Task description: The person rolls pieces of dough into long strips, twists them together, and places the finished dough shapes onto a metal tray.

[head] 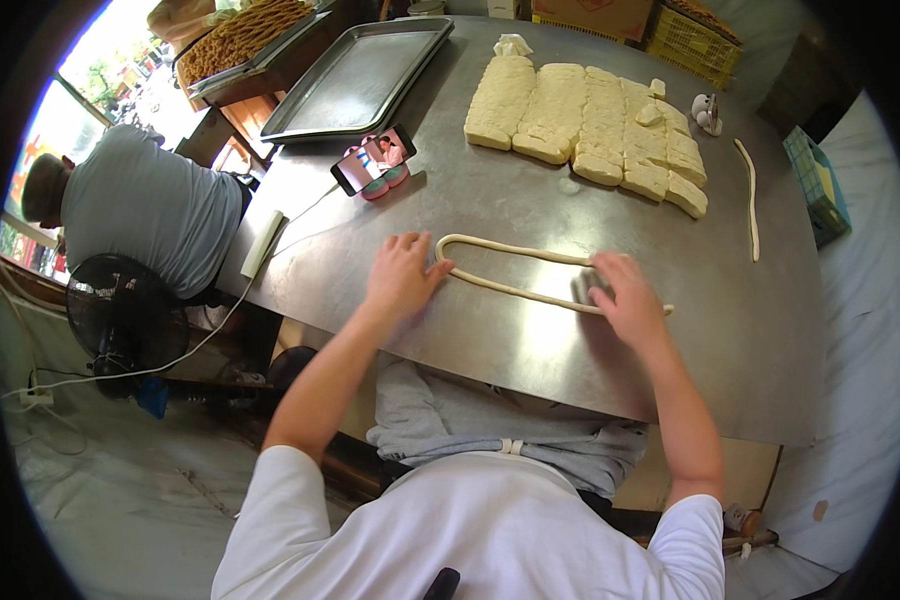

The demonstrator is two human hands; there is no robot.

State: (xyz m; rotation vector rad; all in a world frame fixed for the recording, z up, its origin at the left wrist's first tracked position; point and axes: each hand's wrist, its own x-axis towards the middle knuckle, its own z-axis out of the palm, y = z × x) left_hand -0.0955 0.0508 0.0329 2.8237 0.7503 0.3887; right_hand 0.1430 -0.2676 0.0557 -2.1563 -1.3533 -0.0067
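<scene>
A long thin rope of dough [521, 291] lies on the steel tabletop [487, 202], bent into a narrow U with its curve at the left. My left hand [403, 276] is at that curve, palm down, fingers apart, the thumb at the dough's edge. Over the two strands towards their right ends is my right hand [630, 296], slightly blurred; its fingers are spread and the thumb is by the lower strand. One end of the rope pokes out to the right of this hand. Farther back sit thick slabs of pale dough [547, 105], side by side, with small pieces on top.
A short dough strip [750, 202] lies at the right. A phone [373, 160] on a stand and a white power strip [262, 244] with a cord are at the left, metal trays [360, 75] behind. A person [150, 202] bends beside a fan [124, 315] beyond the table's left edge.
</scene>
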